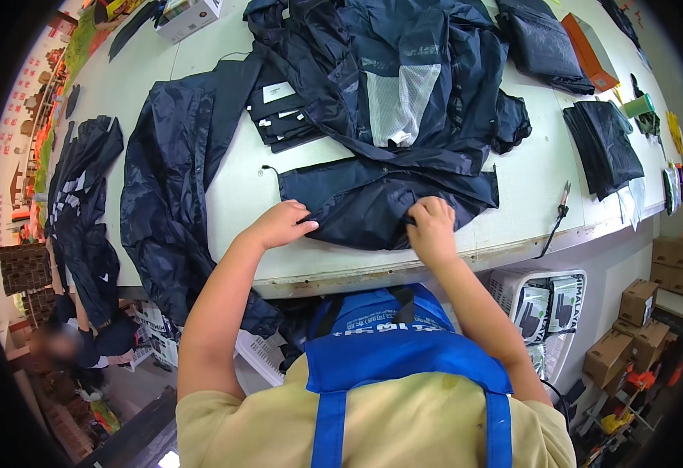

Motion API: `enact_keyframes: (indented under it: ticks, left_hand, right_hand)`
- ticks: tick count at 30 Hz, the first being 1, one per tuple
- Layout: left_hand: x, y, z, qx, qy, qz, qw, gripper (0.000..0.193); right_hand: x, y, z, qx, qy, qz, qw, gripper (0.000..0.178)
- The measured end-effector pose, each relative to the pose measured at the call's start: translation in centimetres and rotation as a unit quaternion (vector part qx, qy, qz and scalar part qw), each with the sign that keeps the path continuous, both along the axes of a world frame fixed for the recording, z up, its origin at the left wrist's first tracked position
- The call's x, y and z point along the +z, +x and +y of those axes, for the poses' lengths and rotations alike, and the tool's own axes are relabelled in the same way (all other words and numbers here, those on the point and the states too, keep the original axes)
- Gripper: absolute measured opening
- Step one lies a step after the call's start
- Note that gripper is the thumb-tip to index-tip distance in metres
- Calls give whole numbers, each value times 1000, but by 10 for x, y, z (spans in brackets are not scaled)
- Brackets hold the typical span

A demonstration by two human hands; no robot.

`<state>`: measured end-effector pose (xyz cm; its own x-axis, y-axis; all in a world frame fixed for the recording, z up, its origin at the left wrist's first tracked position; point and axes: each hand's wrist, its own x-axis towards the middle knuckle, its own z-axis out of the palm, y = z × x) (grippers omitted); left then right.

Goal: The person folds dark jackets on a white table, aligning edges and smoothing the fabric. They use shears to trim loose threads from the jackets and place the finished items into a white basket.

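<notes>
A dark navy jacket (373, 204) of thin, shiny cloth lies spread on the white table, its lower part gathered near the front edge. A panel of pale mesh (404, 101) shows in its upper middle. My left hand (281, 224) grips the cloth at the near left, thumb pointing inward. Further right, my right hand (433, 226) has its fingers curled into the same cloth, pinching a fold. A short cord end (268, 168) sticks out past the jacket's left corner. What lies under the folds is hidden.
More dark garments (171, 156) hang over the table's front edge at left. Folded dark cloth (603, 148), thread snips (564, 204), an orange box (589, 51) and a green spool (638, 105) lie right. Below stands a white basket (581, 312) of packets. A co-worker (84, 343) is at far left.
</notes>
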<state>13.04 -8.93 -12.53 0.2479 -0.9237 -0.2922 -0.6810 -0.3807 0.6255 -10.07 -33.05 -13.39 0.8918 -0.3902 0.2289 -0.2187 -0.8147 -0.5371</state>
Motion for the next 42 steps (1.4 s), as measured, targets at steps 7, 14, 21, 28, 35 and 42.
enact_keyframes:
  ticks: [7, 14, 21, 28, 35, 42]
  left_hand:
    - [-16, 33, 1, 26, -35, -7, 999, 23]
    - [-29, -8, -27, 176, -64, -247, 951, 19]
    - [-45, -19, -25, 431, -139, -220, 864, 59]
    - [-55, -77, -25, 653, -329, 333, 595, 71]
    - [11, -96, -53, 407, -267, 68, 871, 40]
    - [-22, -139, -150, 49, -30, -13, 998, 61]
  right_hand:
    - [16, -101, -11, 234, 53, 124, 963, 10]
    - [23, -68, -1, 20, 151, 73, 986, 22]
    - [-12, -44, 2, -44, -106, 193, 975, 71]
    - [-8, -29, 37, 97, -49, 219, 970, 91]
    - [5, 17, -20, -48, -88, 11, 995, 65]
    - [-23, 109, -144, -35, 159, 150, 975, 18]
